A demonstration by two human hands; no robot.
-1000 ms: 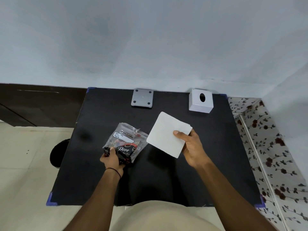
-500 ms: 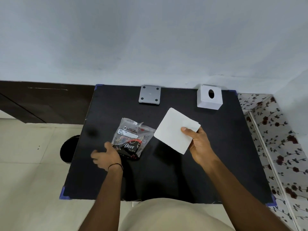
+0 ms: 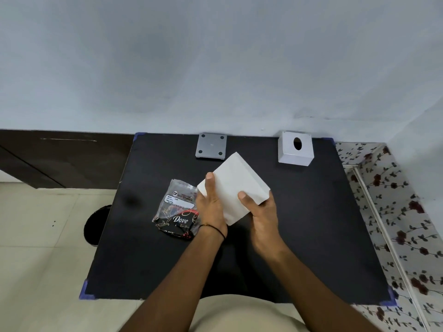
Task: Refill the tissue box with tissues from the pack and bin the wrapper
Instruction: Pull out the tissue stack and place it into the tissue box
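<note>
1. Surface (image 3: 311, 224): a black rectangular top with blue corner caps, its far edge set against a pale wall. It serves as the landmark for all positions below.
2. Tissue stack (image 3: 236, 185): a white square block of tissues, held tilted above the middle of the surface, 1 corner pointing toward the far edge.
3. Left hand (image 3: 212, 207): closed on the left side of the tissue stack, the thumb lying up along its top face and the remaining fingers hidden beneath it. A thin dark band circles the wrist.
4. Right hand (image 3: 263, 212): closed on the near right corner of the tissue stack, the thumb pressed on the top face and the fingers curled under.
5. Wrapper (image 3: 176, 207): a crumpled clear and black printed pack marked "Dove", lying flat on the surface left of centre, just beside the left hand and partly covered by it.
6. Tissue box (image 3: 296, 148): a white cube with an oval opening in its top, standing at the far right of the surface, against the wall.
7. Grey plate (image 3: 211, 146): a flat grey square with 4 dark dots at its corners, lying at the far edge of the surface, left of the tissue box.
8. Bin (image 3: 96, 224): a dark round object on the floor, partly hidden under the left edge of the surface.
</note>
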